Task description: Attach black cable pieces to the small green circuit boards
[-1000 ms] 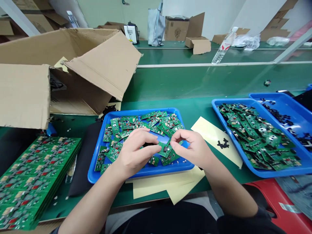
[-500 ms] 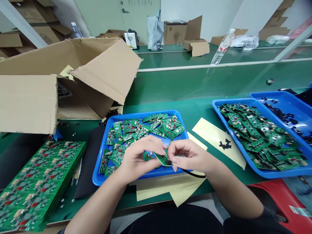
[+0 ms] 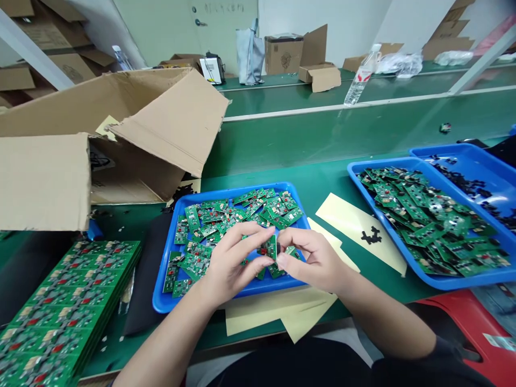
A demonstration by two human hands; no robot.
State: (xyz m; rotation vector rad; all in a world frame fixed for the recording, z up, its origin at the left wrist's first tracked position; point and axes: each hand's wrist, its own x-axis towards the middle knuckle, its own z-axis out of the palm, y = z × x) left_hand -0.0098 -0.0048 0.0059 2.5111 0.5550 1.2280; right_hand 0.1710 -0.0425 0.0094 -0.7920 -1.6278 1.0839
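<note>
Over the middle blue tray (image 3: 163,279), my left hand (image 3: 237,258) grips a small green circuit board (image 3: 269,246) between thumb and fingers. The board stands nearly on edge, its red component facing left. My right hand (image 3: 312,258) is closed at the board's right face, thumb and forefinger on a small black part (image 3: 278,248); the fingers hide much of it. I cannot tell whether that part is fixed to the board. Many loose circuit boards (image 3: 197,252) lie in the tray below.
Uncut board panels (image 3: 72,301) are stacked at left, beside an open cardboard box (image 3: 161,118). To the right, another blue tray (image 3: 439,285) holds loose boards, and a further tray (image 3: 500,177) holds black parts. Several black pieces (image 3: 371,235) lie on yellow paper (image 3: 342,215).
The circuit board has turned from lying tilted to standing nearly on edge, showing its component side to the left. Both hands have risen slightly and stay together at it. The view has shifted slightly.
</note>
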